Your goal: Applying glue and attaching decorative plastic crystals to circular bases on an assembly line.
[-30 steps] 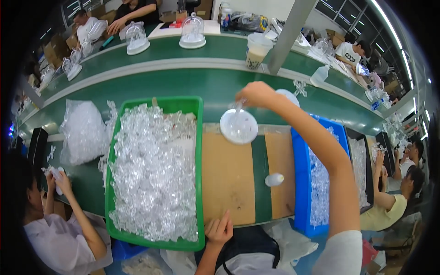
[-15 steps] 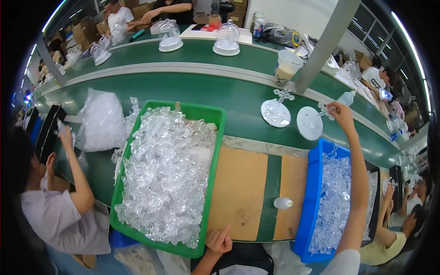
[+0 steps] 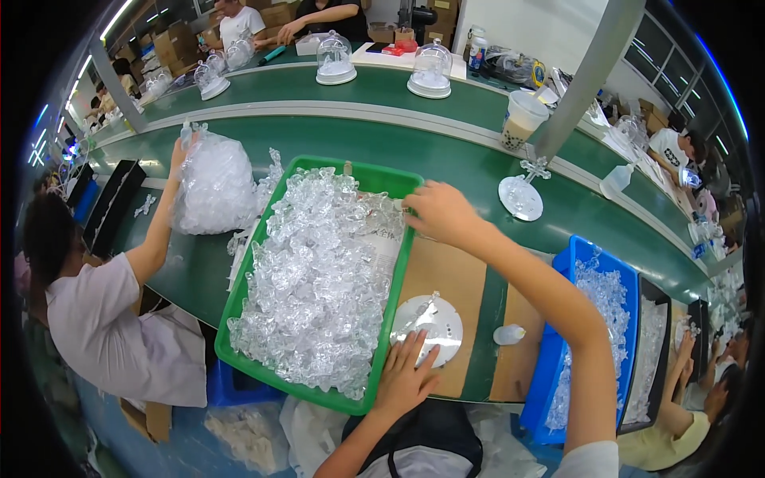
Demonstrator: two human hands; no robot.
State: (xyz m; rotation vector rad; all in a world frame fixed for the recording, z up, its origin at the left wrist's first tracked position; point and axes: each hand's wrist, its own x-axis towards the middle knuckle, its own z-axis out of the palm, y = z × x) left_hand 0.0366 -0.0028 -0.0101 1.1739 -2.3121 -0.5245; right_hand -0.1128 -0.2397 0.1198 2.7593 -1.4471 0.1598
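A round white disc [image 3: 443, 333] with a clear plastic stem on it lies on the brown board in front of me. My left hand [image 3: 408, 376] rests at its near edge, fingers spread out. My right hand [image 3: 444, 212] is at the far right rim of the green tray [image 3: 401, 299], its fingers pinched together over the tray's edge. What they hold, if anything, is hidden. Clear plastic pieces [image 3: 307, 279] fill most of the tray. Farther right on the green bench stands a second white disc [image 3: 520, 201] with a clear flower-shaped top.
A small white bottle [image 3: 508, 334] stands between the board and the blue bin [image 3: 550, 362] of clear pieces. Behind are a drink cup [image 3: 523, 121], a squeeze bottle [image 3: 616, 180] and domed covers [image 3: 335, 60]. At left, a co-worker's arm [image 3: 159, 223] reaches beside a plastic bag [image 3: 213, 185].
One white disc has come from the back right onto the board. My right hand has swung left to the green tray; my left hand has opened out onto the disc.
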